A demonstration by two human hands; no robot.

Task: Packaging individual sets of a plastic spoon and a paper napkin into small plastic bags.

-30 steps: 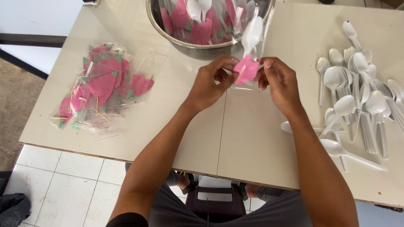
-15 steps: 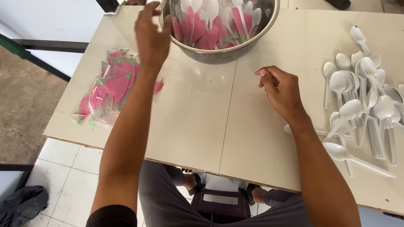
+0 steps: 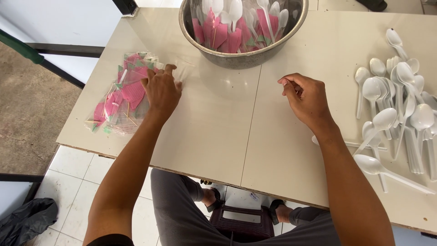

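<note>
Head view, near to far. At the near edge of the cream table (image 3: pixel 218 136) the person's knees and a dark stool (image 3: pixel 241 223) show below the tabletop. The left hand (image 3: pixel 161 91) lies palm down, fingers spread flat, pressing on the stack of clear sleeves with pink napkins and toothpicks (image 3: pixel 123 98) at the table's left side; the stack sits close to the left edge. The right hand (image 3: pixel 307 98) rests on bare tabletop right of centre, fingers curled loosely inward, thumb meeting the forefinger; whether anything small is pinched there cannot be told. A seam runs down the table between the hands, and the surface between and in front of them is open. To the right, a heap of white plastic spoons (image 3: pixel 400 105) spreads toward the right edge, the nearest spoon lying just beside the right wrist. At the far side stands a metal bowl (image 3: pixel 243 57) filled with packed spoon-and-napkin sleeves. Half a second earlier the left hand was raised at the bowl's rim; it now lies on the stack, while the right hand has hardly moved.
</note>
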